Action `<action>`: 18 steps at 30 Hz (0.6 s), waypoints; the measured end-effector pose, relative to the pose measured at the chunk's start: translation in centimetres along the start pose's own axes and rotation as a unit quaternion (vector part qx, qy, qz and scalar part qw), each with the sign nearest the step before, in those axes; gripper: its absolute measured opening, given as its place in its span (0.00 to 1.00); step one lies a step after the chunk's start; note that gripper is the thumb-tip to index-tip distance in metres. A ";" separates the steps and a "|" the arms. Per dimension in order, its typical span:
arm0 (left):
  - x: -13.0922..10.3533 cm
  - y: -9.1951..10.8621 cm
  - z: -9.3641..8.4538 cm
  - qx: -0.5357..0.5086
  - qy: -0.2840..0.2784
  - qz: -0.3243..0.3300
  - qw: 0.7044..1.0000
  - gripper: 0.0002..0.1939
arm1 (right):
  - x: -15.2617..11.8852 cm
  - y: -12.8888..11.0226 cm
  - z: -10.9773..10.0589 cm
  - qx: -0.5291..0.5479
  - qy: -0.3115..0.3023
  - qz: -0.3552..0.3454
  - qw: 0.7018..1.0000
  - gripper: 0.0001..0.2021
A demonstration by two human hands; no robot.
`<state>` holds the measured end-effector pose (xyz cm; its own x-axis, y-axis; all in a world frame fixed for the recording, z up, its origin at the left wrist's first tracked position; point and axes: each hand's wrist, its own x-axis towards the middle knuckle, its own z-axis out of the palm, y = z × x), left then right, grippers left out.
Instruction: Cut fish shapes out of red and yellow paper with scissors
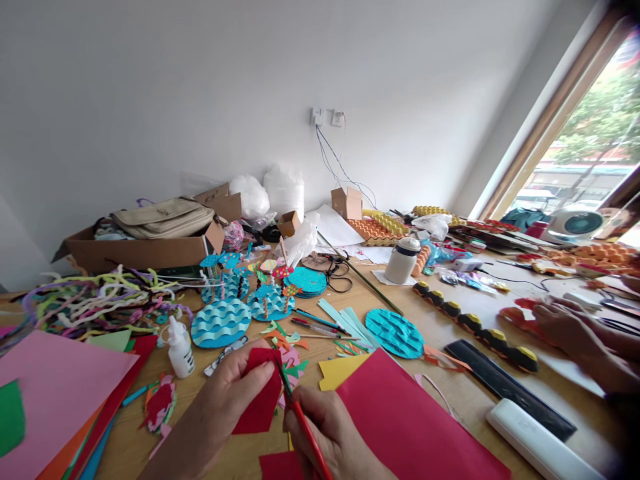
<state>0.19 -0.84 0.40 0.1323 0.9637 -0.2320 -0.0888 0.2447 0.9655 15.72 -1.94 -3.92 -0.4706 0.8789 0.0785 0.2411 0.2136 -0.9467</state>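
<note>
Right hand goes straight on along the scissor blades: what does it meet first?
The right hand's scissors would likely meet the red paper in the left hand first; depth at the tips is unclear.

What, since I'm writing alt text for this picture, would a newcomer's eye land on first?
Probably the vivid red at the front: the left hand holds red paper at the red-handled scissors in the right hand, with a large red sheet beside them. Next, the tangle of fuzzy coloured stems on the left, and the wavy blue disc just beyond the white glue bottle.
</note>
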 end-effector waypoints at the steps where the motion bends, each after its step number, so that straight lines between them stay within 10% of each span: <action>1: 0.2 -0.1 -0.2 0.005 -0.007 0.002 1.000 0.10 | 0.0 0.2 0.0 -0.005 -0.001 -0.007 1.000 0.19; 18: 0.4 -0.5 -0.6 0.022 0.001 0.024 0.999 0.13 | 0.0 -0.4 0.0 -0.001 0.003 -0.003 1.000 0.20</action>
<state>-0.29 -0.50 -0.20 0.1275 0.9745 -0.1847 -0.0524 0.1926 0.9799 15.68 -2.04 -3.51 -0.4665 0.8803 0.0858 0.2405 0.2196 -0.9455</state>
